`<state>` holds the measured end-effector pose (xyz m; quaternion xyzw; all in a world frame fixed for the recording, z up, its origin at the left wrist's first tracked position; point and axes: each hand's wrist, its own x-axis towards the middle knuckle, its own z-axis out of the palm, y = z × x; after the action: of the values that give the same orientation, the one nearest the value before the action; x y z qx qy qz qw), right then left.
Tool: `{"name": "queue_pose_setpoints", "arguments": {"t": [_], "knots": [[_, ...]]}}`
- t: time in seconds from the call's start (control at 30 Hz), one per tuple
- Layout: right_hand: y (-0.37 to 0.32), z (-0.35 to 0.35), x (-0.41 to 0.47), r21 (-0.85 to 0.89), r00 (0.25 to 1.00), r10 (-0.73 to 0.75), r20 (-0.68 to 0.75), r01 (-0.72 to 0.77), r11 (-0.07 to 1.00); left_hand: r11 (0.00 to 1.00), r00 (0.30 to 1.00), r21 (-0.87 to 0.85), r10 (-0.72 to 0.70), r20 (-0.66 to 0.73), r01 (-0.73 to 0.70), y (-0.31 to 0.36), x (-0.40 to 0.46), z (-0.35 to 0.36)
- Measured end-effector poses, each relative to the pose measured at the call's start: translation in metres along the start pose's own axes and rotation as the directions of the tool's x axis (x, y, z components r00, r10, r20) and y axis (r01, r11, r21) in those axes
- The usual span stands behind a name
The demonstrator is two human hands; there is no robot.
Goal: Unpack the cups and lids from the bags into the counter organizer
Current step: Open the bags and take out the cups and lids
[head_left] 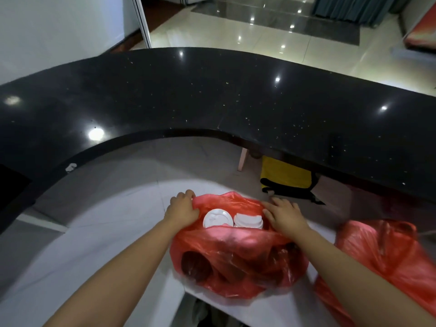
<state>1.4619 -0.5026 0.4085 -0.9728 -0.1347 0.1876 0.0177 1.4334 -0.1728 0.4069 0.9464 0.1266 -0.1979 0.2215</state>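
Observation:
A red plastic bag (236,260) sits on a white lower counter (94,232) in front of me. Its mouth is pulled apart, and white lids (218,218) in two stacks show inside. Dark round shapes, perhaps cups (195,264), show through the bag's front wall. My left hand (182,207) grips the bag's left rim. On the right rim, my right hand (283,215) holds the plastic. A second red bag (387,253) lies tied at the right. No organizer is in view.
A curved black stone countertop (212,100) arcs above and beyond the white counter. Under it at the right stands a yellow and black bag (285,178). Shiny tiled floor (259,36) lies beyond the counter.

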Motion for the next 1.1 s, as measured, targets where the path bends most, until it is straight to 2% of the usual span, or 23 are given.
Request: {"name": "queue_pose_setpoints", "arguments": {"t": [0.07, 0.1, 0.17, 0.23, 0.3, 0.37, 0.47, 0.57, 0.7, 0.83, 0.97, 1.1], "knots": [[-0.008, -0.012, -0.007, 0.075, 0.988, -0.014, -0.154, 0.026, 0.997, 0.983, 0.985, -0.098, 0.149, -0.085, -0.157, -0.002, -0.013, -0.011], [-0.015, -0.019, -0.010, 0.106, 0.975, -0.037, -0.220, 0.062, 0.992, 0.959, 0.955, -0.087, 0.256, -0.148, -0.271, -0.003, -0.021, -0.017], [-0.033, -0.035, -0.019, 0.106, 0.942, -0.147, -0.302, 0.187, 0.977, 0.883, 0.862, 0.022, 0.463, -0.208, -0.469, -0.002, -0.039, -0.026], [-0.057, -0.048, -0.028, 0.061, 0.899, -0.296, -0.322, 0.332, 0.941, 0.817, 0.806, 0.155, 0.574, -0.143, -0.555, -0.002, -0.058, -0.027], [-0.078, -0.051, -0.034, 0.022, 0.864, -0.422, -0.276, 0.445, 0.895, 0.802, 0.831, 0.260, 0.557, 0.004, -0.538, -0.004, -0.071, -0.020], [-0.096, -0.048, -0.038, 0.005, 0.857, -0.483, -0.181, 0.492, 0.871, 0.813, 0.876, 0.329, 0.467, 0.124, -0.480, -0.010, -0.081, -0.012], [-0.114, -0.038, -0.037, -0.014, 0.840, -0.536, -0.085, 0.537, 0.843, 0.819, 0.897, 0.368, 0.387, 0.211, -0.440, -0.019, -0.088, -0.004], [-0.127, -0.029, -0.030, -0.064, 0.815, -0.579, -0.026, 0.577, 0.815, 0.813, 0.897, 0.383, 0.371, 0.239, -0.438, -0.023, -0.083, 0.000], [-0.136, -0.021, -0.018, -0.145, 0.831, -0.552, 0.064, 0.555, 0.819, 0.759, 0.879, 0.444, 0.387, 0.280, -0.476, -0.021, -0.059, -0.006], [-0.141, -0.020, -0.009, -0.149, 0.867, -0.493, 0.077, 0.499, 0.854, 0.702, 0.851, 0.484, 0.396, 0.344, -0.522, -0.023, -0.032, -0.010], [-0.144, -0.009, -0.010, -0.161, 0.891, -0.439, 0.114, 0.453, 0.877, 0.714, 0.833, 0.448, 0.368, 0.414, -0.538, -0.024, -0.012, -0.007], [-0.148, 0.006, -0.013, -0.188, 0.915, -0.396, 0.081, 0.404, 0.895, 0.730, 0.817, 0.428, 0.312, 0.485, -0.533, -0.022, 0.004, -0.007]]}}
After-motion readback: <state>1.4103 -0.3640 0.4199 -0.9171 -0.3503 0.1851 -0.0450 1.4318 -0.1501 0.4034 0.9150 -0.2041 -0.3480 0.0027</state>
